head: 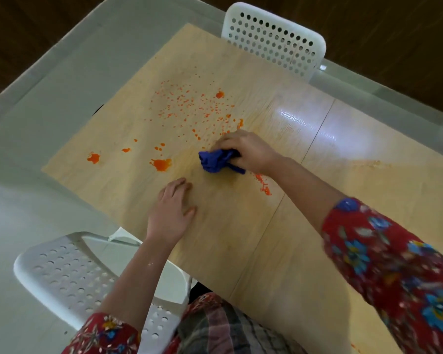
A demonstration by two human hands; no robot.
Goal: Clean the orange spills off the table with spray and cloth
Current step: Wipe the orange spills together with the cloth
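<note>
A: What has the cloth?

B: The right hand (246,152) bunches the blue cloth (216,162) in curled fingers, pressed to the tabletop (266,238) near its middle; the left hand (170,213) lies flat, fingers straight, closer to the near edge.

A: The spills?

B: Orange spills (161,164) scatter from the cloth toward the left corner; one streak lies beside the right wrist; a far chair (274,39) and a near chair (69,272) stand at opposite edges.

The right hand (246,152) is gripping a crumpled blue cloth (218,161) and pressing it against the wooden table (279,251), just beside the orange spills (161,164) spreading left and far from it. The left hand (172,213) is lying flat on the table nearer the person, fingers straight. One white chair (274,39) is standing at the far edge and another white chair (69,274) at the near left.
</note>
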